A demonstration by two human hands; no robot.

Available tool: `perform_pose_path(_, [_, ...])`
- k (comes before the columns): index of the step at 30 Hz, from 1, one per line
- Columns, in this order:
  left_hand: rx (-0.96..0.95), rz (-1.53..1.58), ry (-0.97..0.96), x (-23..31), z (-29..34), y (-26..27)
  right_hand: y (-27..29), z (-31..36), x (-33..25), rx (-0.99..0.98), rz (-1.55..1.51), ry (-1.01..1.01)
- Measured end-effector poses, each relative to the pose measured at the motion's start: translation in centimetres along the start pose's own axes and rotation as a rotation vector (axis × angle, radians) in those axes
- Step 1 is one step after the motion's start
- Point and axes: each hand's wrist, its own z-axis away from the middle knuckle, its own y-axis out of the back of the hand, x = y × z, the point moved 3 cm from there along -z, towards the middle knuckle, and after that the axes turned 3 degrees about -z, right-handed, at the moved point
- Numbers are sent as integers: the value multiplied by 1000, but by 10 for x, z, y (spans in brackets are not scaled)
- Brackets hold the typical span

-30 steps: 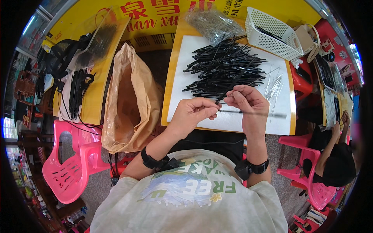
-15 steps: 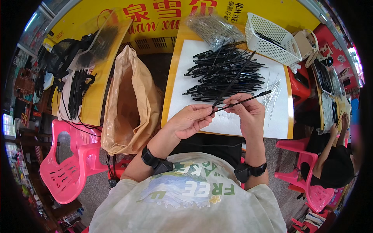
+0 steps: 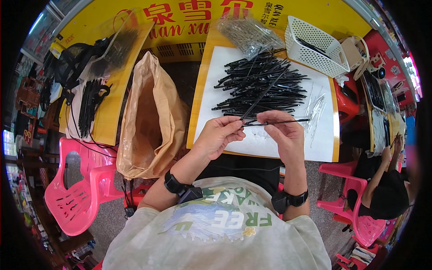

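Note:
My left hand (image 3: 220, 137) pinches thumb against fingers near the ends of two thin black strips. One long strip (image 3: 266, 92) slants up and away over a heap. A second strip (image 3: 294, 121) runs to the right, lying across the fingers of my right hand (image 3: 285, 135), whose thumb and forefinger close around it. Just beyond both hands, the heap of black strips (image 3: 258, 83) lies on a white sheet (image 3: 204, 108). Exactly where the two strips meet is hidden at my left fingertips.
Clear thin pieces (image 3: 317, 108) lie right of the heap. Behind stand a clear plastic bag (image 3: 249, 33) and a white perforated basket (image 3: 315, 42). An open brown paper bag (image 3: 150, 117) stands left, near a pink chair (image 3: 76, 193). Another person (image 3: 387, 189) works at far right.
The right-hand strip has swung down from an upward slant to nearly level. My left hand has shifted slightly left, and the right hand's fingers have moved along the strip.

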Motion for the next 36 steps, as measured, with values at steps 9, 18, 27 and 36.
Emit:
perform_pose_path(9, [-150,-104,155,8,3,-11,14,1,6,89,173,-97])
perform_pose_path(18, [-215,-80,144,-9,-13,-12,19,1,14,244,-8,-194])
perform_pose_path(27, [-71,55,116,-3,-9,-22,20,1,23,307,-80,-177])
perform_pose_path(36, [-122,-127,172,1,-9,-16,19,2,23,262,-73,-190])
